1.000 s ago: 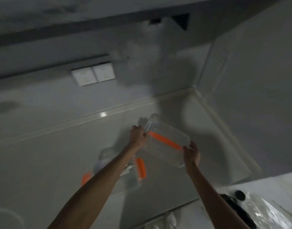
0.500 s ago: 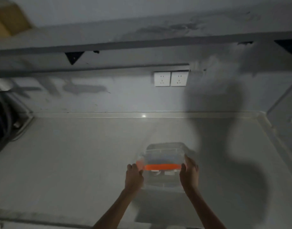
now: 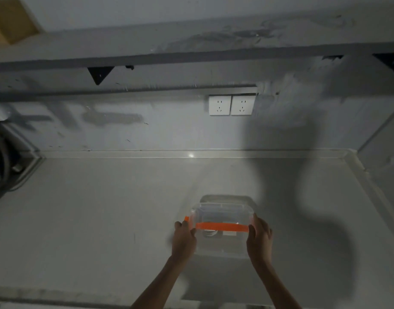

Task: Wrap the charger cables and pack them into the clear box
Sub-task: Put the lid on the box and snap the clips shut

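Clear plastic, with an orange latch band (image 3: pixel 222 227) across the near side: so looked the clear box (image 3: pixel 222 221), held over the grey counter (image 3: pixel 91 219) right of centre, well clear of the far wall and its two white sockets (image 3: pixel 231 105). Gripped at both ends: left hand (image 3: pixel 184 238) closed around the left end beside a second orange latch (image 3: pixel 186 219), right hand (image 3: pixel 259 236) clasped against the right end, fingers curled onto the wall. Judged to be the closing stage, with packing apparently finished and the lidded box being set down or positioned. Seen dimly through the near wall, something pale, perhaps a coiled charger cable (image 3: pixel 210 233), though too murky to say for certain. Could not tell whether the base touched the counter or hung just above its shadow. Next called for, probably: lowering it level, checking both latches pressed home, then letting go evenly so nothing tipped. Light and rigid by appearance, easily slid on so smooth a surface.
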